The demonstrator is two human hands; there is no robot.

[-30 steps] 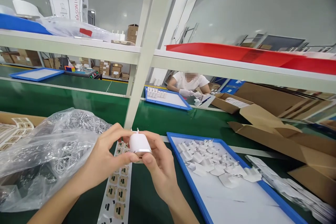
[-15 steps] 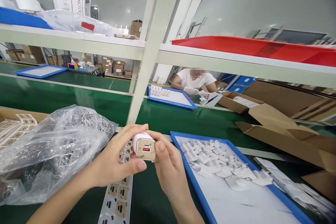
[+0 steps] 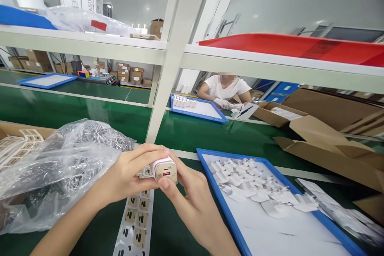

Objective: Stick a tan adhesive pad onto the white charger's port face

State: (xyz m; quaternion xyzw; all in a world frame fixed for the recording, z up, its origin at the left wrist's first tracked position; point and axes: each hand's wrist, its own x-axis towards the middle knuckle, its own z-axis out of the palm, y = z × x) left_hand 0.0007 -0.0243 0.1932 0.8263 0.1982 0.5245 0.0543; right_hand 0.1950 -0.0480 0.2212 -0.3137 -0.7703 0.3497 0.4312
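White plastic forms the small charger (image 3: 164, 169) held between both hands above the green table (image 3: 207, 134), its port face turned toward the camera with a red-orange port under a smaller oval one. The left hand (image 3: 129, 178) comes in from 8 o'clock and is closed around the charger's left side, the forefinger lying along its top edge and the thumb tucked below. The right hand (image 3: 192, 192) comes in from 5 o'clock and is also closed on the charger, its thumb pressed against the lower edge of the port face while the fingers curl behind the body.

Directly under the hands, toward 6 o'clock, a strip of stickers (image 3: 135, 224) lies flat on the table. At 9 o'clock of the charger sits a crumpled clear plastic bag (image 3: 57, 168) with pale wire-like pieces inside. At 3 to 4 o'clock lies a blue-rimmed tray (image 3: 223, 208) holding a loose pile of white parts (image 3: 252, 182). Flattened cardboard (image 3: 327, 148) lies at 2 o'clock. A white shelf post (image 3: 177, 48) rises at 12 o'clock, and a red tray (image 3: 294, 48) rests on the shelf at 1 o'clock. Beyond it, across the table, another person (image 3: 226, 88) in a white shirt works beside a second blue tray (image 3: 199, 108).
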